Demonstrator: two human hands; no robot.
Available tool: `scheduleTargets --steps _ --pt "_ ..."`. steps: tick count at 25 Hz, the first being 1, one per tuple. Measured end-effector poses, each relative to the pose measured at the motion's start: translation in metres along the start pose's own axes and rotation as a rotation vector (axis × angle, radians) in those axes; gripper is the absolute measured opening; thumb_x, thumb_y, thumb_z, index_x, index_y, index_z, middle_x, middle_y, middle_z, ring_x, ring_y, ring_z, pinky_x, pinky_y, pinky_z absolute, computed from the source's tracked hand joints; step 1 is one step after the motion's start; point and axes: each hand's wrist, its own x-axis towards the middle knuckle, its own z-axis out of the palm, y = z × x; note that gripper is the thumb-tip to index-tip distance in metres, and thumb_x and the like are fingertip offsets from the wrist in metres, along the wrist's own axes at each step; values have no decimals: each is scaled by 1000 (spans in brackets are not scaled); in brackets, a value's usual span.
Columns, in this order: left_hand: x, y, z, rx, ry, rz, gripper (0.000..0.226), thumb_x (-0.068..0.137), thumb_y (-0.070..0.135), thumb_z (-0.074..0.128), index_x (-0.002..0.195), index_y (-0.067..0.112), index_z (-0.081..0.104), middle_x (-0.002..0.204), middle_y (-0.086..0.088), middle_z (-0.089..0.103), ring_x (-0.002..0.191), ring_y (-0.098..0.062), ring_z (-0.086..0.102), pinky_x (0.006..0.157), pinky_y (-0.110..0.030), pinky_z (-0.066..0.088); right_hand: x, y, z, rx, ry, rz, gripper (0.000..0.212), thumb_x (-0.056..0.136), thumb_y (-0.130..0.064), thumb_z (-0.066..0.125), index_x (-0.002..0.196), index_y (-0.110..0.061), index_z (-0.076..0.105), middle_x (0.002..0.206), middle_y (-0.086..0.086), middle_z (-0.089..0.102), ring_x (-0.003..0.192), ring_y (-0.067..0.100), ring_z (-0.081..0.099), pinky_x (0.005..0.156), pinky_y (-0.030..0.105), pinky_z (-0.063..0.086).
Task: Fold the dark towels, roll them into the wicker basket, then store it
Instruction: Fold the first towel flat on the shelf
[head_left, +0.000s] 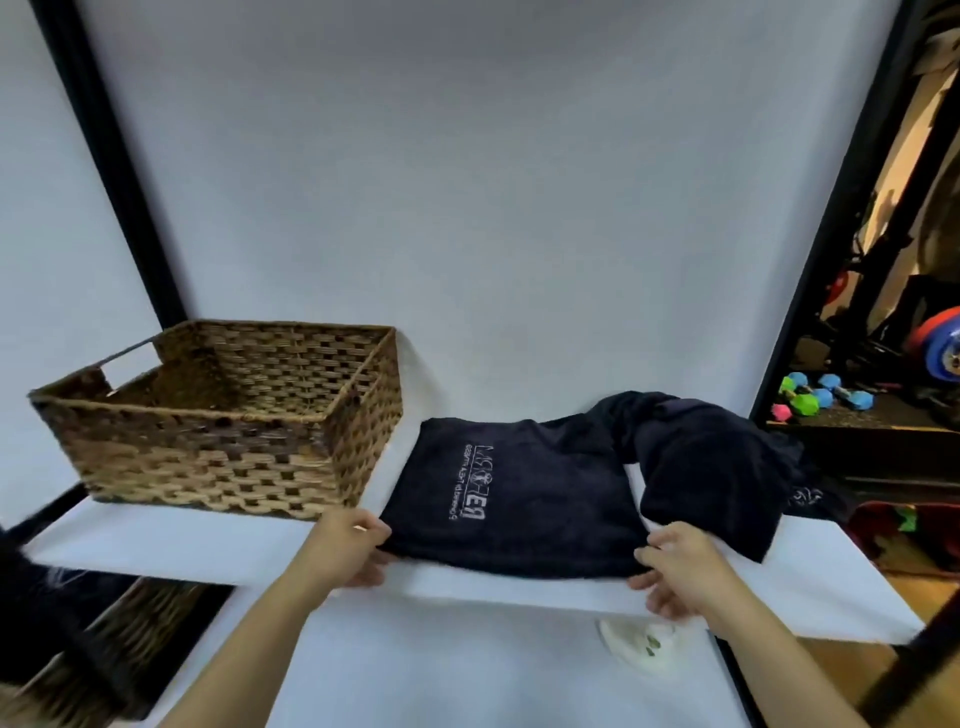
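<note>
A dark navy towel (514, 499) with white lettering lies folded flat on the white shelf (218, 545), right of centre. My left hand (348, 545) pinches its near left corner. My right hand (675, 566) grips its near right corner. Behind and to the right, more dark towel cloth (711, 467) lies bunched in a heap, partly draped over the folded one's far right edge. The wicker basket (228, 415) stands empty on the left of the shelf, apart from the towels.
Black frame posts rise at the left (109, 156) and right (841, 218) against a white backdrop. Coloured dumbbells (821, 400) and weight plates (940, 348) lie on the floor at right. A second wicker basket (104, 654) sits below left. A white round object (644, 644) lies under the shelf edge.
</note>
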Motion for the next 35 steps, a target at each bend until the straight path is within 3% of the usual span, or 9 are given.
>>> scheduleTargets --steps 4,7,9,14,18,22,27,31,35 --pt "-10 -23 -9 70 -91 188 18 97 3 59 107 14 70 83 -4 75 64 -25 71 69 -34 57 -5 7 0 -70 14 -32 28 98 -8 59 119 -15 41 71 25 71 42 24 52 42 28 43" --pt "-9 -42 -10 159 -173 248 31 95 -7 54 105 16 71 83 1 75 64 -18 65 62 -27 53 -15 20 4 -219 8 -3 14 99 -9 55 100 5 55 67 22 71 44 26 55 46 31 49" --pt "-2 -45 -10 182 -177 316 24 95 -2 62 99 18 76 88 6 77 64 -6 62 61 -20 49 -18 19 5 -253 52 -8 17 98 -12 54 87 1 55 61 18 68 44 25 51 45 30 44" --pt "20 -59 -8 298 -165 492 18 87 17 79 86 35 80 83 24 55 75 -3 57 74 -26 48 -14 -37 52 -366 484 -409 19 93 -23 58 81 -14 45 75 4 55 68 28 52 60 35 42" --pt "29 -68 -14 312 -202 516 19 86 25 80 86 44 77 91 22 59 84 -6 61 83 -33 52 -26 -72 183 -618 228 -804 8 94 -22 57 97 -16 58 99 2 60 89 25 57 76 41 48" --pt "35 -65 -19 235 -199 543 31 85 19 78 83 50 75 88 21 65 86 -3 63 82 -32 52 -25 -27 260 -821 239 -1018 15 80 -21 78 85 -19 63 84 -5 59 75 20 58 62 32 45" --pt "40 -69 -25 173 -192 492 6 78 36 71 83 39 70 76 13 68 70 -7 59 71 -34 51 -18 -18 273 -726 298 -1062 14 78 -16 82 88 -17 73 82 -2 59 70 21 55 58 34 46" --pt "40 -69 -23 147 -184 484 12 79 33 71 86 33 61 74 7 66 61 -9 52 63 -33 46 -22 -18 275 -740 291 -1057 15 83 -18 79 98 -19 77 84 -3 59 73 19 53 60 34 48" --pt "32 -73 -22 295 -117 571 33 89 28 68 115 43 56 91 20 64 70 -1 56 63 -18 41 -25 -14 276 -774 259 -1073 21 87 -16 75 107 -21 76 84 -3 57 73 18 52 60 33 47"
